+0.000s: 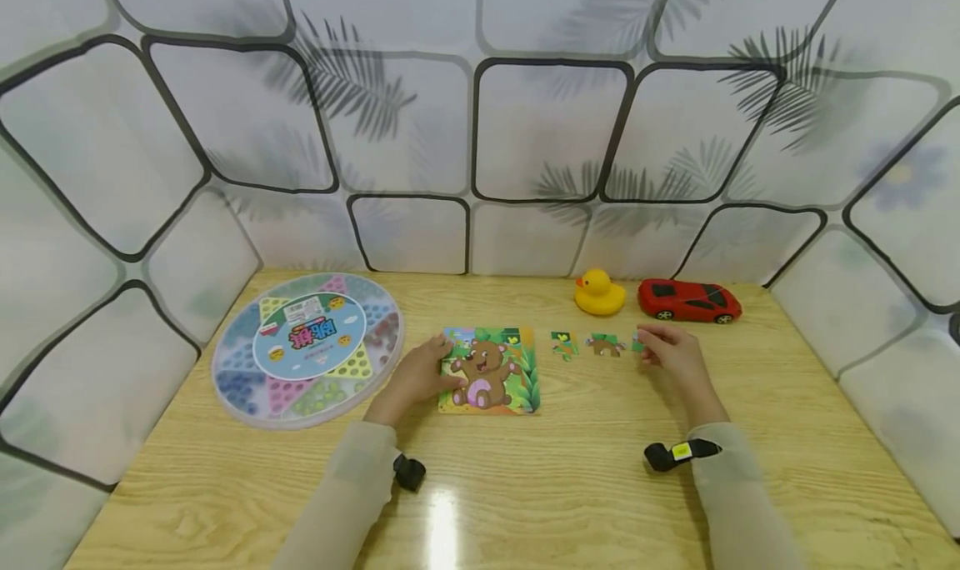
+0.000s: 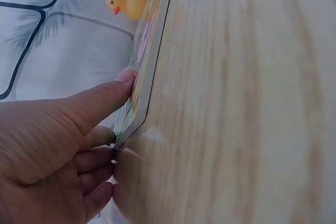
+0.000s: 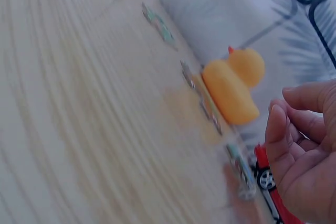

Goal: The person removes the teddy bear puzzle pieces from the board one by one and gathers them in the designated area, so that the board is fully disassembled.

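Fingers of the left hand (image 1: pixel 420 376) touch the puzzle (image 1: pixel 487 370) near its far left corner, and the thumb lies on the picture (a brown bear with a pink belly) just in from the left edge. That hand rests against the board rather than wrapping round it. Loosely bent, with nothing in their grasp, the fingers of the right hand (image 1: pixel 678 362) hang just above the rightmost of three pieces (image 1: pixel 606 345); the right wrist view shows a gap between fingertips and piece.

All three pieces lie in a row, set apart from one another, right of the puzzle's far right corner. The puzzle lies flat near the middle of the tabletop (image 1: pixel 570 478). Beyond the pieces, towards the far edge, a yellow duck (image 1: pixel 600 295) faces left, with a red car (image 1: pixel 690 301) just beside it, nearer the far right corner. A round game board (image 1: pixel 307 349) lies by the left edge, near the far left corner. Past the far edge rises a patterned wall (image 1: pixel 551 128).
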`<state>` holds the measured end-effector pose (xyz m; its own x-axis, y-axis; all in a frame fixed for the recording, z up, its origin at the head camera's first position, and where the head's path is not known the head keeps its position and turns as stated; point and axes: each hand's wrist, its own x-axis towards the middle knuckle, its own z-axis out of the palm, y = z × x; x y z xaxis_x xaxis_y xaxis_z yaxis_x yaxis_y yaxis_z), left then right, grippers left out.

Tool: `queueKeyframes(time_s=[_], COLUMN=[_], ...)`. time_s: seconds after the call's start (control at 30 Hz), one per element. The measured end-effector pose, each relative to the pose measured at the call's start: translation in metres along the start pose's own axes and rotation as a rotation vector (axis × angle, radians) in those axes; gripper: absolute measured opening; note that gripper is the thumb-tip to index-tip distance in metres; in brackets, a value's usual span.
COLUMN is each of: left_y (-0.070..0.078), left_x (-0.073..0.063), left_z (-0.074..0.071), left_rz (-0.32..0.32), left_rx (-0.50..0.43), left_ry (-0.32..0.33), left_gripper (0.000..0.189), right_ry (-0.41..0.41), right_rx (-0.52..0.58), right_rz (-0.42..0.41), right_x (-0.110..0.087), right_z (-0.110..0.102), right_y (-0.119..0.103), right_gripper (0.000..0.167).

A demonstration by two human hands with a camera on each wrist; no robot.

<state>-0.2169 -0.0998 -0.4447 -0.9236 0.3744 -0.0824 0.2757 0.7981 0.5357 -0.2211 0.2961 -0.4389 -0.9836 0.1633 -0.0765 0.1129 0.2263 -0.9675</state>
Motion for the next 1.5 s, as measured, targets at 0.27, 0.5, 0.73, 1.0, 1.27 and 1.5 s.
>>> queueKeyframes(time_s=[0.27, 0.5, 0.73, 1.0, 1.27, 1.5], left_y=[-0.003, -0.004, -0.003, -0.002, -0.002, -0.001], left_x=[0.002, 0.002, 0.003, 0.002, 0.001, -0.002], left_z=[0.002, 0.004, 0.005, 0.005, 0.006, 0.006], left_rz=[0.015, 0.004, 0.005, -0.001, 0.026, 0.024], left_rx=[0.013, -0.006, -0.008, -0.025, -0.048, -0.071], left_ry=[0.014, 0.007, 0.004, 0.0, -0.012, -0.03], left_gripper=[0.076, 0.077, 0.076, 0.075, 0.074, 0.074], right_ry=[-0.112, -0.215, -0.351, -0.476, -0.544, -0.515], right_rx=[-0.035, -0.08, -0.115, -0.18, -0.226, -0.297], right_rz=[-0.069, -0.082, -0.089, -0.156, -0.144, -0.146], right_x=[-0.004, -0.008, -0.01, -0.012, -0.017, -0.017], right_z=[0.031, 0.062, 0.093, 0.115, 0.125, 0.131], right_y=[-0.013, -0.018, -0.014, -0.013, -0.013, -0.013], right_gripper=[0.046, 0.04, 0.036, 0.039, 0.044, 0.042])
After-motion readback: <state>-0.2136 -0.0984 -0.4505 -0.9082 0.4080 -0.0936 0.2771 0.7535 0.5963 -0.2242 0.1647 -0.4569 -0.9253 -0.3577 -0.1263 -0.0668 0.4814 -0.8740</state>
